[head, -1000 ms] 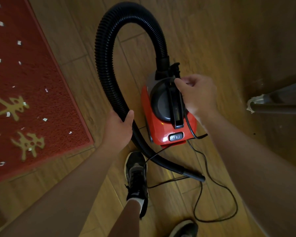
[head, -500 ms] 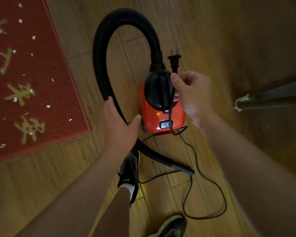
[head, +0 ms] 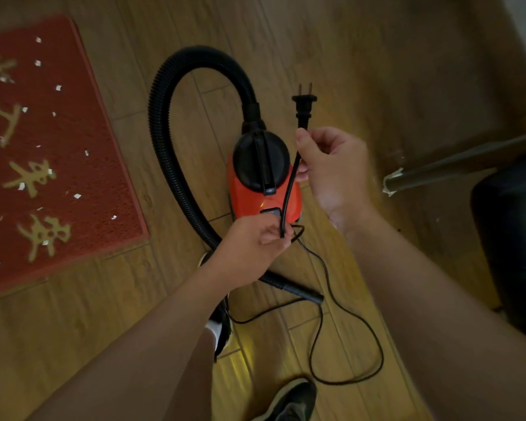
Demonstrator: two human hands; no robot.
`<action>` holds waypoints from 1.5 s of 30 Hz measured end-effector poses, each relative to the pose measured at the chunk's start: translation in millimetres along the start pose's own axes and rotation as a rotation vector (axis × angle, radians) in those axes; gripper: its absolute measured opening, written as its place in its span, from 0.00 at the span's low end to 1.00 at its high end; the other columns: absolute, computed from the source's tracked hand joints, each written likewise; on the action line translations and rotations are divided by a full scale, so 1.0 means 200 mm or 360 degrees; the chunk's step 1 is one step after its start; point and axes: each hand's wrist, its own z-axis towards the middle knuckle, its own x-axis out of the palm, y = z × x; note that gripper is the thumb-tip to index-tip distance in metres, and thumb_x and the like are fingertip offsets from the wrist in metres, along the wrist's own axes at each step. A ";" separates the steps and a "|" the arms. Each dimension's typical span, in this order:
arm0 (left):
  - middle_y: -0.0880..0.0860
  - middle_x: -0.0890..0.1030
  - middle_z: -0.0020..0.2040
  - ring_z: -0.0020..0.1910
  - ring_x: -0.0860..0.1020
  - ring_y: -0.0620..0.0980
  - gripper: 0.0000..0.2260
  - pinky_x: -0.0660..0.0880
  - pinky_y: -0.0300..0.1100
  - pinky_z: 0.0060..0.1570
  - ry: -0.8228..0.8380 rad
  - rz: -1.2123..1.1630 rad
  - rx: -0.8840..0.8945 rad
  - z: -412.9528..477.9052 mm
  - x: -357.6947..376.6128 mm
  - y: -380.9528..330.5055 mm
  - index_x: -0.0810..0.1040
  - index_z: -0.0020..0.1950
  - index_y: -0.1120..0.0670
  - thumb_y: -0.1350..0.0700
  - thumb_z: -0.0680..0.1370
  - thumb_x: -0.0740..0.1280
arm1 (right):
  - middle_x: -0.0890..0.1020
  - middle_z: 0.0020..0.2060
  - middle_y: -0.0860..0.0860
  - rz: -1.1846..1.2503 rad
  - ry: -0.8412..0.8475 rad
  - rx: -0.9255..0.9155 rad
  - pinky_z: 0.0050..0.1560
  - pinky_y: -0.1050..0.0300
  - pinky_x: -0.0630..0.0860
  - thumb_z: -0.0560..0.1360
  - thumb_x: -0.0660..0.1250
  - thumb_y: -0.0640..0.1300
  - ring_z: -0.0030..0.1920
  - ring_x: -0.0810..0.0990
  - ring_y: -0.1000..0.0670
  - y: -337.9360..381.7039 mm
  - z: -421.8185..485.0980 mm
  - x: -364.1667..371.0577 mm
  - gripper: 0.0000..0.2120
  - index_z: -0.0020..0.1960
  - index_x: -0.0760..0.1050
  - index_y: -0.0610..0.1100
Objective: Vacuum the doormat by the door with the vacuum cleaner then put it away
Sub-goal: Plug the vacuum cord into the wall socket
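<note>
From the head camera, looking down, the red vacuum cleaner (head: 295, 199) with its round black top sits on the wooden floor (head: 331, 41), just right of the doormat (head: 82, 177) and apart from it. The doormat is red, with gold characters, and small white paper scraps (head: 58, 87) lie scattered across it.

The black ribbed hose (head: 160, 138) leaves the far end of the vacuum cleaner, arcs up and over to the left, then runs down the machine's left side and under the left forearm. Its smooth nozzle end (head: 305, 295) lies on the floor near the person's feet.

Both hands are grasping the power cord (head: 289, 189). The right hand (head: 334, 165) pinches it between thumb and fingers just below the two-pin plug (head: 304, 104), which points upward, away from the person. The left hand (head: 252, 247) has its fingers curled round the cord lower down, in front of the near end of the vacuum cleaner. The stretch between the hands runs nearly straight across the red body. Below the left hand the rest of the cord trails down in a loose loop (head: 377, 354) on the floor.

One dark shoe (head: 223, 329) shows beneath the left forearm and another (head: 292, 402) at the bottom edge. A grey furniture leg (head: 444, 171) enters from the right, with a dark rounded object (head: 510, 238) beside it.
</note>
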 end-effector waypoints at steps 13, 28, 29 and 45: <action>0.52 0.85 0.39 0.45 0.86 0.52 0.11 0.83 0.46 0.52 0.0057 -0.0231 0.0142 -0.34 0.22 -0.48 0.83 0.51 0.54 0.68 0.81 0.67 | 0.79 0.31 0.45 0.0024 -0.0184 -0.0235 0.33 0.63 0.79 0.81 0.68 0.42 0.30 0.79 0.53 0.42 -0.39 -0.47 0.08 0.45 0.80 0.40; 0.56 0.86 0.44 0.49 0.86 0.56 0.08 0.83 0.50 0.55 0.0208 -0.0105 0.0459 -0.90 0.39 -1.52 0.83 0.56 0.54 0.64 0.82 0.68 | 0.81 0.30 0.51 0.0094 -0.0403 -0.0485 0.40 0.57 0.83 0.80 0.68 0.45 0.32 0.81 0.54 1.38 -1.03 -1.05 0.08 0.42 0.80 0.47; 0.56 0.86 0.44 0.49 0.86 0.56 0.08 0.83 0.52 0.56 0.0207 -0.0092 0.0484 -0.94 0.41 -1.59 0.84 0.55 0.54 0.64 0.81 0.68 | 0.81 0.30 0.52 0.0102 -0.0413 -0.0500 0.40 0.57 0.83 0.79 0.68 0.46 0.31 0.81 0.54 1.45 -1.08 -1.09 0.08 0.43 0.80 0.46; 0.52 0.87 0.42 0.46 0.87 0.53 0.10 0.83 0.47 0.50 0.0262 0.0054 0.0625 -1.73 0.61 -2.50 0.84 0.57 0.54 0.66 0.81 0.67 | 0.76 0.25 0.52 0.0204 -0.0577 -0.0858 0.32 0.62 0.74 0.80 0.68 0.46 0.27 0.75 0.54 2.23 -1.92 -1.61 0.12 0.40 0.80 0.43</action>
